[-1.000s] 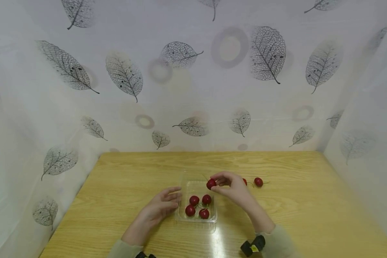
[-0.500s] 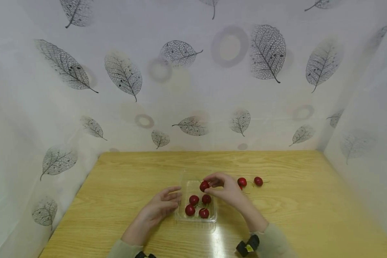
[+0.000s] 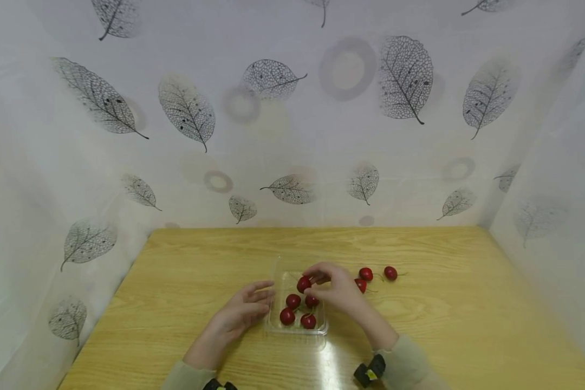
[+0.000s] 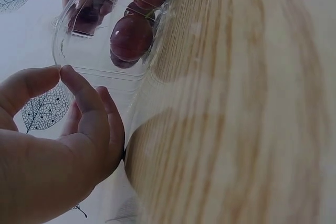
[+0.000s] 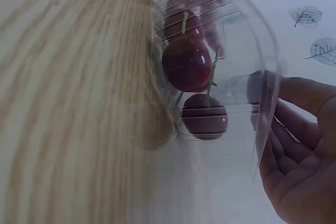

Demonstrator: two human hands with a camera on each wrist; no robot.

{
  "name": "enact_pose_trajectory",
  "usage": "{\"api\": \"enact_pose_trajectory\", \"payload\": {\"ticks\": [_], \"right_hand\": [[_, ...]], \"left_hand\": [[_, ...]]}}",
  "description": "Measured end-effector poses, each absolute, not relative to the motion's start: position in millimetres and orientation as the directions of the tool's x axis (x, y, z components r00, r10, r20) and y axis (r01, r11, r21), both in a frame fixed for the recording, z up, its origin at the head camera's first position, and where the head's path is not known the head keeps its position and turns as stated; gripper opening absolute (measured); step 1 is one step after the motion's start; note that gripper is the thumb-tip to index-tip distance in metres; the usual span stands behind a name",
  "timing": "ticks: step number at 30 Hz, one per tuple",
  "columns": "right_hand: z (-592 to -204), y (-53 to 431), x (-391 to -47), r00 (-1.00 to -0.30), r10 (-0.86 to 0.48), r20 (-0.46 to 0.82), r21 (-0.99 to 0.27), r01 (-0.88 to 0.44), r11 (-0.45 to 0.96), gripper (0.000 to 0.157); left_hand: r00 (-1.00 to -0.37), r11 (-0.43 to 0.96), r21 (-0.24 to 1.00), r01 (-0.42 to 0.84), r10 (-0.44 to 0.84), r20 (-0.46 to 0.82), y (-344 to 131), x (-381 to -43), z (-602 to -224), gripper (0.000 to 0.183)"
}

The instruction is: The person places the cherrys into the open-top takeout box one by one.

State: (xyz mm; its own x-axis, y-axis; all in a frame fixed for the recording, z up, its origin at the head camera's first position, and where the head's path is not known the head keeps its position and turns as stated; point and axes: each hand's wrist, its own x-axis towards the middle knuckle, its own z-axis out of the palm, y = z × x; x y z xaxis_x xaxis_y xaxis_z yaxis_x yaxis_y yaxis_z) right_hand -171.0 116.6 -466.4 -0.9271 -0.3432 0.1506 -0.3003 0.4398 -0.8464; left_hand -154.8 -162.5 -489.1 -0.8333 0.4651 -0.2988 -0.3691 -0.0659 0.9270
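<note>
A clear plastic container point(image 3: 299, 332) sits on the table, holding several dark red cherries point(image 3: 287, 316) with green stems. My left hand point(image 3: 241, 311) is at its left side; in the left wrist view, thumb and forefinger pinch the container's rim point(image 4: 59, 51). Over the container's far part, my right hand point(image 3: 338, 292) pinches a cherry point(image 3: 304, 284) between thumb and fingers. The right wrist view shows this cherry point(image 5: 257, 87) dimly through the clear wall, with other cherries point(image 5: 186, 64) inside. The right thumb partly covers one cherry in the container.
Three loose cherries point(image 3: 365, 274) lie on the wooden table point(image 3: 443, 314) to the right of the container, one partly behind the right hand. A pale leaf-patterned sheet point(image 3: 292, 141) hangs behind the table and along both sides.
My right hand has moved left and slightly nearer with its cherry, from the container's right edge to over its inside. The loose cherries are now more exposed. The left hand has stayed put.
</note>
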Motion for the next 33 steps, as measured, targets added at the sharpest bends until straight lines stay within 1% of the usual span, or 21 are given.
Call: {"api": "enact_pose_trajectory", "payload": {"ticks": [8, 16, 21, 26, 33], "right_hand": [[-468.2, 111.3, -170.3, -0.913, -0.376, 0.161, -0.769, -0.354, 0.532, 0.028], [-468.2, 108.6, -168.3, -0.878, -0.437, 0.195, -0.648, -0.450, 0.614, 0.027], [-468.6, 106.0, -166.2, -0.865, -0.460, 0.200, -0.576, -0.484, 0.659, 0.027], [-468.2, 104.7, -165.4, -0.874, -0.447, 0.191, -0.580, -0.468, 0.667, 0.029], [-468.3, 106.3, -164.8, -0.888, -0.419, 0.191, -0.641, -0.436, 0.632, 0.028]], "left_hand": [[-0.829, -0.072, 0.927, -0.369, 0.476, -0.293, -163.0, -155.3, -487.9, 0.072], [-0.829, -0.077, 0.926, -0.371, 0.476, -0.292, -163.0, -155.9, -489.0, 0.072], [-0.831, -0.074, 0.926, -0.371, 0.471, -0.296, -162.3, -154.8, -489.0, 0.072], [-0.833, -0.076, 0.926, -0.371, 0.467, -0.295, -161.8, -154.6, -488.8, 0.072], [-0.835, -0.083, 0.920, -0.384, 0.456, -0.307, -160.7, -154.2, -489.1, 0.071]]}}
